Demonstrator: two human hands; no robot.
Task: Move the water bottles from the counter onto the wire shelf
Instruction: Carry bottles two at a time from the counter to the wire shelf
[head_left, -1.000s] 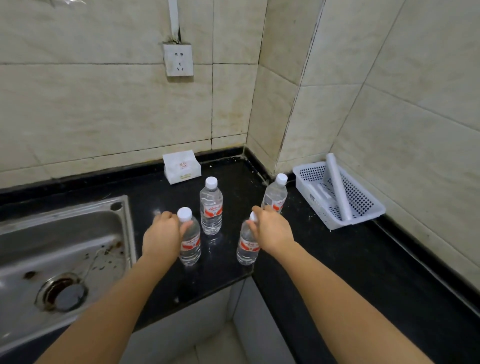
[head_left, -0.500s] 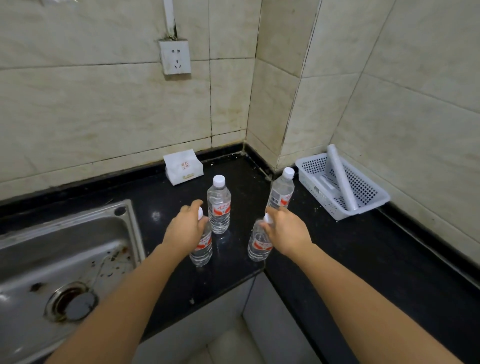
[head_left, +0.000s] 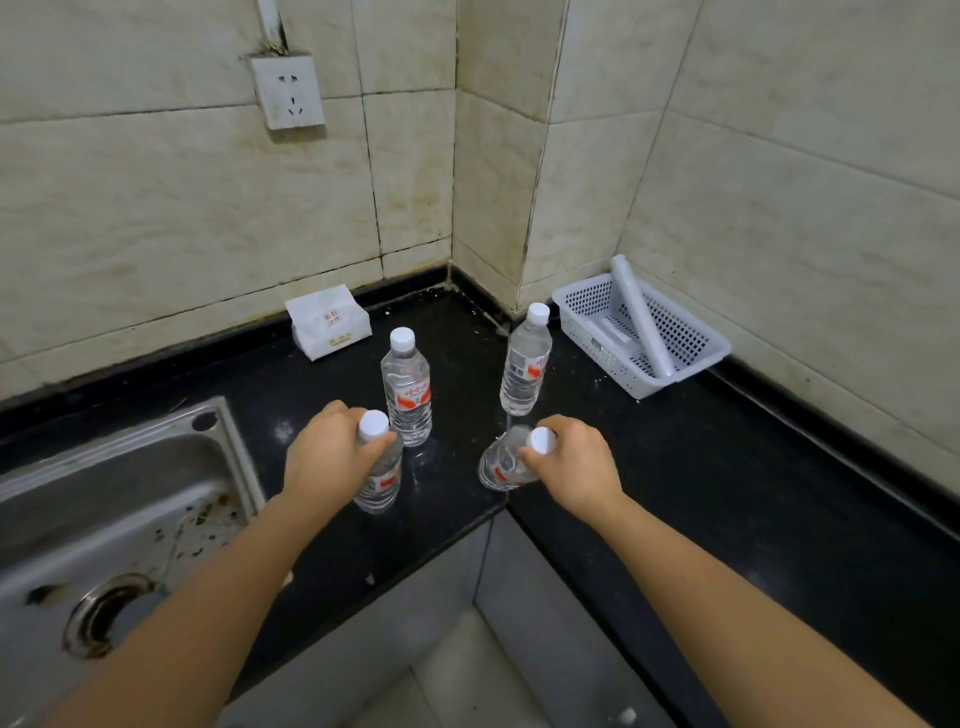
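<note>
Your L hand curls round the front-left bottle, upright on the counter; R hand grips the tilted front-right bottle under its cap; back-left bottle & back-right bottle stand just behind.

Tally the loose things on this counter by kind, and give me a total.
Water bottles: 4
Tissue pack: 1
White basket: 1
White roll in the basket: 1
Total: 7
A flat pale piece in the basket is unclear, not counted.

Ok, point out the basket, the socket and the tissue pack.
basket (head_left: 587, 325), head view, left wall
socket (head_left: 288, 91), head view, middle of faceplate
tissue pack (head_left: 330, 322), head view, front face
</note>
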